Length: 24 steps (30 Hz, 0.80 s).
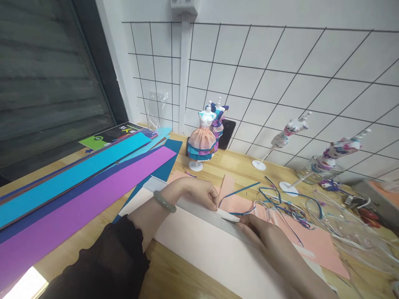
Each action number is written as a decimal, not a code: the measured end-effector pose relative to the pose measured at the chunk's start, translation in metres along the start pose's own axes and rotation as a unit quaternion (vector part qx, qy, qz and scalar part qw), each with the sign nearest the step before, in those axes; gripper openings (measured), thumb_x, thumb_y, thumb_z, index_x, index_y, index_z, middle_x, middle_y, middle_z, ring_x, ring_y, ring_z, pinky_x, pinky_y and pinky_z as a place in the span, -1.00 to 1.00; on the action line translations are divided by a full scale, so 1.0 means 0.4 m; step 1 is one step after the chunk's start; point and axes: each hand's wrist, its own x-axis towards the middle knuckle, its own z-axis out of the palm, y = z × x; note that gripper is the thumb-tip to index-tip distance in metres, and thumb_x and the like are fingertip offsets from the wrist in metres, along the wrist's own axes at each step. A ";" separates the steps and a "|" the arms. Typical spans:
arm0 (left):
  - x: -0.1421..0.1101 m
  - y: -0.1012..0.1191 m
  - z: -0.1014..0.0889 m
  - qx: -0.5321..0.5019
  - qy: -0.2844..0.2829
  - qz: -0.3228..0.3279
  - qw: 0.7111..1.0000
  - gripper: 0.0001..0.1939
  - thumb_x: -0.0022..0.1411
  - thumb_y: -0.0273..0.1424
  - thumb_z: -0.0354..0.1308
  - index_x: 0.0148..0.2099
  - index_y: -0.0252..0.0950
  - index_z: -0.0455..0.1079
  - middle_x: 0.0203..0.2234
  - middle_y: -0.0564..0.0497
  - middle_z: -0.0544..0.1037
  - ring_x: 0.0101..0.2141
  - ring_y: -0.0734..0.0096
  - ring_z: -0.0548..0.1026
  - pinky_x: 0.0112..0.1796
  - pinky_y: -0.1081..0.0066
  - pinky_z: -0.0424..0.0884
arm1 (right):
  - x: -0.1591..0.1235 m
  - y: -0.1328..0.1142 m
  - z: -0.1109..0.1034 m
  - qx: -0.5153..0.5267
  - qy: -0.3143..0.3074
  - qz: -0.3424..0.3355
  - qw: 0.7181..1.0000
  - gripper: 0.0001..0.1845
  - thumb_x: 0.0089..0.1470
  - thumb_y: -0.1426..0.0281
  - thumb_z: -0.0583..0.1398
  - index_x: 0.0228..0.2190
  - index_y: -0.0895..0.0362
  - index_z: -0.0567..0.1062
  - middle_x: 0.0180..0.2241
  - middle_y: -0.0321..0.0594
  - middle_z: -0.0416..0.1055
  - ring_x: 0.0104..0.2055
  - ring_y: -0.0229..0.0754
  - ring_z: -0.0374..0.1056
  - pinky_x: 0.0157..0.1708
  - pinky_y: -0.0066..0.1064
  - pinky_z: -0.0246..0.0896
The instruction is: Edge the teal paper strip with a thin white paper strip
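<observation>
Left hand (204,192) is curling its fingers above a pale, flat sheet (195,236), which is lying on the table (165,268); whether they are pinching anything, I cannot tell. Right hand (262,231) is gripping a dark, pointed tool (229,220) nearby.

Black grid (238,65) on white wall (264,14); dark phone (229,135) propped upright; glass jar (337,174) rightward.
</observation>
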 end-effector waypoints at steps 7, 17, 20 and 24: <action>0.001 -0.003 0.000 0.009 -0.005 -0.007 1.000 -0.82 0.02 -0.29 0.15 -0.29 -0.21 0.45 -0.40 0.14 0.50 -0.36 0.48 0.42 -0.46 0.55 0.23 | -0.005 0.002 0.005 0.034 0.010 -0.008 0.999 -0.69 0.16 0.15 -0.06 -0.38 0.03 0.37 -0.43 -0.27 0.47 -0.38 -0.15 0.37 -0.39 -0.41 0.18; 0.001 -0.009 0.003 -0.013 -0.012 -0.005 1.000 -0.80 0.03 -0.27 0.15 -0.29 -0.23 0.44 -0.43 0.13 0.50 -0.39 0.47 0.42 -0.47 0.54 0.23 | -0.001 0.013 0.011 0.022 0.007 -0.001 1.000 -0.68 0.14 0.11 -0.06 -0.42 0.02 0.34 -0.50 -0.33 0.44 -0.44 -0.18 0.36 -0.46 -0.44 0.16; -0.001 -0.005 0.001 -0.012 -0.011 -0.009 1.000 -0.81 0.03 -0.29 0.15 -0.28 -0.22 0.44 -0.42 0.14 0.50 -0.37 0.47 0.42 -0.45 0.54 0.24 | -0.001 0.015 0.013 0.022 0.013 -0.004 1.000 -0.66 0.14 0.09 -0.06 -0.43 0.01 0.35 -0.49 -0.35 0.45 -0.43 -0.20 0.37 -0.45 -0.46 0.17; -0.006 0.003 0.001 -0.007 -0.008 -0.012 1.000 -0.81 0.03 -0.30 0.14 -0.28 -0.22 0.45 -0.42 0.14 0.50 -0.37 0.48 0.42 -0.44 0.53 0.23 | -0.002 0.015 0.024 0.034 0.059 -0.004 0.998 -0.63 0.12 0.06 -0.05 -0.46 0.01 0.37 -0.52 -0.36 0.45 -0.45 -0.21 0.37 -0.47 -0.47 0.17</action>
